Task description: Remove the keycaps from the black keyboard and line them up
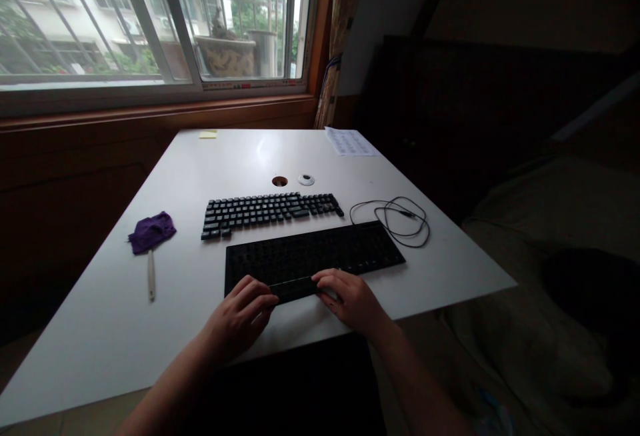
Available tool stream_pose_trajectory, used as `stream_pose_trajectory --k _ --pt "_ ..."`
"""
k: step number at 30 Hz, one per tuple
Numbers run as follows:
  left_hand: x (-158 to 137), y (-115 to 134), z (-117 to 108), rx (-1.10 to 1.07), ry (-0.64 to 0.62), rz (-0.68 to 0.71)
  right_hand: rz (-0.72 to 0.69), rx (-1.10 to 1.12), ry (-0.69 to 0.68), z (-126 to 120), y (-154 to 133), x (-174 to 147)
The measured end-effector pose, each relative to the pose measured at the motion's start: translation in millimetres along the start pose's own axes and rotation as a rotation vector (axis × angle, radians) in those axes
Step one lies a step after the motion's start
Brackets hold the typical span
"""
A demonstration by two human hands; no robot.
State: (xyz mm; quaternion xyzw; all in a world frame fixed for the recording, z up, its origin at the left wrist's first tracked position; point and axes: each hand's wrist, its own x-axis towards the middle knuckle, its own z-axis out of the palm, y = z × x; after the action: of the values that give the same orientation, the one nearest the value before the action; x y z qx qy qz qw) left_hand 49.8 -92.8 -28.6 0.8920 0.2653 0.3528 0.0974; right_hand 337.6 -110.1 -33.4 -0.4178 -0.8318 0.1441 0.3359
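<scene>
A black keyboard point(310, 249) is laid flat on the white bench point(115, 336), its surface so dark that detail is mostly lost. Its near edge is met by both hands. The left hand point(245, 309) is half closed, fingers curled over the edge left of centre; the right hand point(350, 296) is likewise half closed, right of centre, with thumb and forefinger brought near each other. Fingertips are partly hidden, and whether anything is gripped by either hand cannot be told. A thin pale line is seen between them, too fine to be identified.

Just beyond the keyboard, loose keycaps point(240, 216) are set out in rows, their legends unreadable. To its right a black cable point(406, 213) is looped. Left of it, the end of a pale handle point(151, 276) is covered by a bunched purple cloth point(151, 231).

Farther beyond the keyboard are seen a round hole point(280, 182), a white ring point(310, 183) and a printed sheet point(351, 143), its print illegible. Past the window, a stubby plant point(218, 26) is held in a patterned planter point(225, 58); the inside of the grey pot point(265, 55) beside it is hidden.
</scene>
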Motion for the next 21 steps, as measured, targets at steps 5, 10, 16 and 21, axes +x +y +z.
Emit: stream_pose_trajectory --k 5,10,16,21 --pt "1.3 0.0 -0.4 -0.009 0.017 0.008 0.018 -0.033 -0.068 0.4 -1.9 1.3" --pt "1.7 0.8 -1.8 -0.045 0.034 0.0 0.029 -0.05 -0.083 1.2 -3.3 3.6" --pt "0.7 -0.3 -2.0 -0.062 0.092 -0.04 -0.048 -0.035 0.035 -0.1 -3.7 6.9" --pt "-3.2 -6.1 -2.1 -0.066 0.121 -0.121 -0.07 -0.038 0.095 -2.8 -2.1 11.1"
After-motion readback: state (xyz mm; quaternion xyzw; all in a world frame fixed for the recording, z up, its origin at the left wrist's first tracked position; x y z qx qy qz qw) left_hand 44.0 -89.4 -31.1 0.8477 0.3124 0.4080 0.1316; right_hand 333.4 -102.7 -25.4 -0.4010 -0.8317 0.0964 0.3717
